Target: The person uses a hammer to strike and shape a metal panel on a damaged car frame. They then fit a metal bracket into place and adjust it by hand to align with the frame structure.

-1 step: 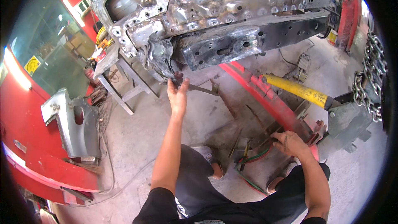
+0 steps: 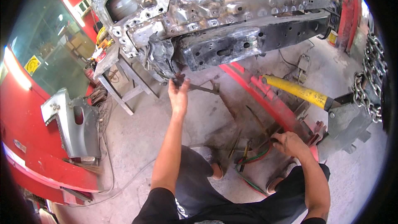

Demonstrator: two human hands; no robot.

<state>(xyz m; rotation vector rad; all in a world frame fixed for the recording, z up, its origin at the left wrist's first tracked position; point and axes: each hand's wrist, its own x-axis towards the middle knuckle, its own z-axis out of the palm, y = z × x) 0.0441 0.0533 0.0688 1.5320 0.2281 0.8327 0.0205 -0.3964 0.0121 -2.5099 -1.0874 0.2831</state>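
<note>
My left hand reaches up with fingers spread at the lower tip of a crumpled metal part on a stripped vehicle body; its fingertips appear to touch it. Behind the hand, a dark bar extends rightward. Just right of the crumpled part is a long black perforated rail. My right hand is low beside a red steel beam, fingers curled by dark metal pieces and red-green hoses; what they grip is unclear.
A yellow cylinder and hanging chains are at the right. A metal stand stands left, with a grey body panel against a red wall. Cables lie on the floor around my feet.
</note>
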